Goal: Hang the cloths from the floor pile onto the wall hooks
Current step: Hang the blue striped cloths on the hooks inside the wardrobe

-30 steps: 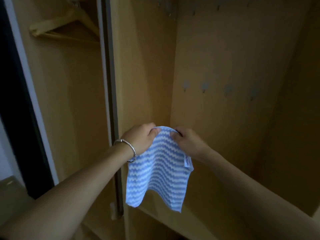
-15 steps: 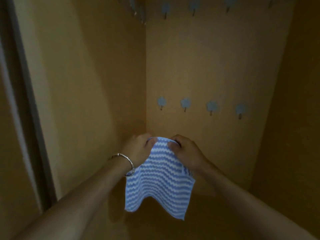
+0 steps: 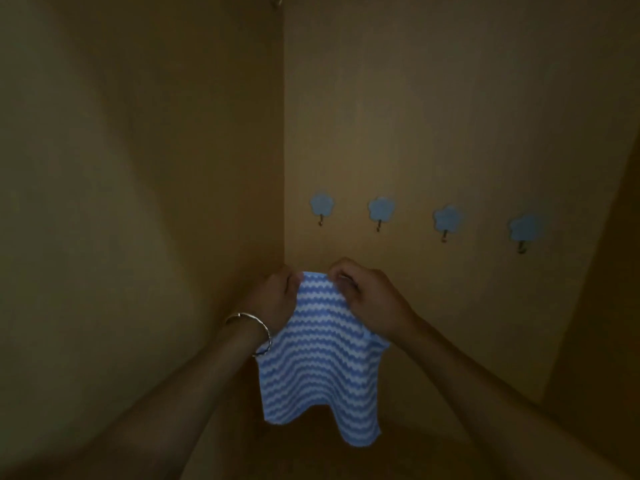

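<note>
Hanging from both hands, the cloth (image 3: pixel 318 362) is blue with wavy white stripes and droops freely in the air, its lower corners loose. The left hand (image 3: pixel 277 299) grips the left end of the top edge, fingers curled round the fabric. The right hand (image 3: pixel 367 299) pinches the same edge just beside it, and the cloth passes under that wrist. A bracelet (image 3: pixel 256 332) sits on the left wrist. Both hands are near the corner where the side wall (image 3: pixel 156 202) meets the back wall (image 3: pixel 450 116). Four blue flower-shaped hooks run along the back wall above the hands: the first hook (image 3: pixel 322 207) nearest the corner, then the second hook (image 3: pixel 381 212), third hook (image 3: pixel 447 220) and fourth hook (image 3: pixel 526 229). The cloth's top edge is below the first hook and apart from it.
</note>
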Available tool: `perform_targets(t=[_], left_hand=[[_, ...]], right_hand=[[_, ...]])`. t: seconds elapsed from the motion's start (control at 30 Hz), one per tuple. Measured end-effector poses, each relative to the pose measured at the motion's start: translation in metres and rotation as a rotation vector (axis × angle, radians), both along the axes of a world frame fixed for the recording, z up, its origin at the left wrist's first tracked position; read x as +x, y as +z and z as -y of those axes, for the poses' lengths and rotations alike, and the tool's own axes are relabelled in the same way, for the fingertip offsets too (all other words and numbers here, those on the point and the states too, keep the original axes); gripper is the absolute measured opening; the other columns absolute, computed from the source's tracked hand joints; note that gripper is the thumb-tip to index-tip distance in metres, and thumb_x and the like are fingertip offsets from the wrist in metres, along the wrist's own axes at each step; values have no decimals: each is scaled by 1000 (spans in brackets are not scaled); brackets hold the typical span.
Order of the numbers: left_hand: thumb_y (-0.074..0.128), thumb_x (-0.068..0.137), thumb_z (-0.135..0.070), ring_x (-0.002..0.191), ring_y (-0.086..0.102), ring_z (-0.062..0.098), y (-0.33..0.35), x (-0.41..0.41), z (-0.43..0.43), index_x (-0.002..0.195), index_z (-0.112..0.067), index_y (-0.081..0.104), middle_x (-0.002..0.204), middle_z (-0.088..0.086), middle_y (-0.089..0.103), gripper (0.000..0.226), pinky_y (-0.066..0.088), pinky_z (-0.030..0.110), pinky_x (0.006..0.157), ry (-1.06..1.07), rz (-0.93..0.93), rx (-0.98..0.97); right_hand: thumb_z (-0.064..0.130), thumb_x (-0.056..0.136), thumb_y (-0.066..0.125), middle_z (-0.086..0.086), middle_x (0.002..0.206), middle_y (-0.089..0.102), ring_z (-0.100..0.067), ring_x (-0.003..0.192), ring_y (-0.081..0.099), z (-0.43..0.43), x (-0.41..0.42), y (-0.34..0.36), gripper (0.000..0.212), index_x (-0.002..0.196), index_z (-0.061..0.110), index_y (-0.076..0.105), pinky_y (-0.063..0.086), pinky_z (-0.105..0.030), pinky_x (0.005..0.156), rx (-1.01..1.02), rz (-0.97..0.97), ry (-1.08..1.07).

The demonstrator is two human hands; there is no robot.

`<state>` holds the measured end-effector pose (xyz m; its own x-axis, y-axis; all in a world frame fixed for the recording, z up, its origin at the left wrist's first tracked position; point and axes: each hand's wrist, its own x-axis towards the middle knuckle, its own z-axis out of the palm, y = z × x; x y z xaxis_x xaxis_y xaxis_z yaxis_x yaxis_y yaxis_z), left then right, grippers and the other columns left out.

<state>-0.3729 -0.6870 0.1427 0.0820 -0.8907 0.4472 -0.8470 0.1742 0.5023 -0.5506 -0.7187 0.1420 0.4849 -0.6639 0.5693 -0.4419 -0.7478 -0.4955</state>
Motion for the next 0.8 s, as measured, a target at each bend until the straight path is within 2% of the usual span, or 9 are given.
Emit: perform_targets(t=[0.07, 0.13, 0.2, 0.3, 0.33, 0.47, 0.57, 0.67, 0.8], left_hand=[[31, 102, -26, 102, 57, 31, 3, 1, 18, 115, -7, 57, 113, 17, 63, 35, 32, 26, 72, 4, 8, -26], [30, 101, -27, 102, 57, 32, 9, 3, 37, 114, -7, 57, 113, 17, 63, 35, 39, 29, 79, 9, 41, -44], [30, 101, -30, 98, 58, 35, 15, 6, 54, 112, -9, 56, 109, 17, 64, 36, 45, 36, 82, 24, 93, -73], [31, 100, -34, 89, 59, 37, 20, 8, 77, 106, -10, 53, 97, 17, 63, 33, 47, 40, 74, 43, 61, -116], [31, 100, -35, 86, 59, 36, 23, 9, 85, 105, -10, 51, 95, 18, 63, 33, 47, 40, 73, 54, 36, -119], [31, 100, -32, 93, 58, 38, 39, 13, 123, 110, -7, 51, 104, 22, 62, 34, 45, 38, 76, 65, -20, -178], [33, 101, -26, 101, 57, 36, 54, 10, 145, 114, -5, 53, 112, 21, 61, 32, 40, 33, 75, 63, -43, -199], [39, 99, -16, 108, 56, 36, 61, 6, 163, 115, -3, 54, 118, 19, 60, 26, 43, 36, 84, 106, -24, -185], [36, 99, -17, 102, 58, 39, 49, 4, 174, 109, -1, 52, 112, 23, 61, 25, 45, 39, 80, 143, -25, -144]], right_hand=[[0, 97, 45, 8, 98, 63, 3, 82, 56, 14, 1, 7, 23, 101, 11, 65, 38, -3, 74, -59, -54, -5], [1, 97, 46, 7, 101, 59, 15, 76, 53, 27, 1, 16, 25, 110, 6, 67, 34, 3, 70, -83, -87, -48], [4, 98, 45, 4, 105, 60, 14, 74, 53, 40, 4, 22, 27, 117, 6, 64, 33, 3, 68, -98, -105, -107], [9, 100, 43, -8, 124, 60, -14, 106, 56, 64, 12, 28, 31, 126, 7, 59, 30, -4, 80, -131, -132, -197], [9, 100, 42, -11, 125, 59, -19, 110, 55, 72, 16, 30, 33, 128, 7, 58, 30, -7, 82, -142, -138, -219], [11, 100, 42, -16, 114, 61, -21, 99, 56, 100, 34, 40, 32, 126, 7, 60, 34, -17, 73, -234, -117, -235], [10, 101, 40, -18, 114, 60, -27, 101, 56, 119, 41, 52, 32, 127, 5, 58, 39, -25, 80, -256, -105, -268], [11, 100, 43, -17, 111, 64, -28, 97, 60, 134, 44, 54, 33, 129, 9, 59, 46, -35, 82, -314, -107, -265], [10, 99, 44, -15, 108, 67, -25, 93, 60, 139, 42, 37, 41, 140, 13, 47, 44, -31, 73, -318, -145, -274]])
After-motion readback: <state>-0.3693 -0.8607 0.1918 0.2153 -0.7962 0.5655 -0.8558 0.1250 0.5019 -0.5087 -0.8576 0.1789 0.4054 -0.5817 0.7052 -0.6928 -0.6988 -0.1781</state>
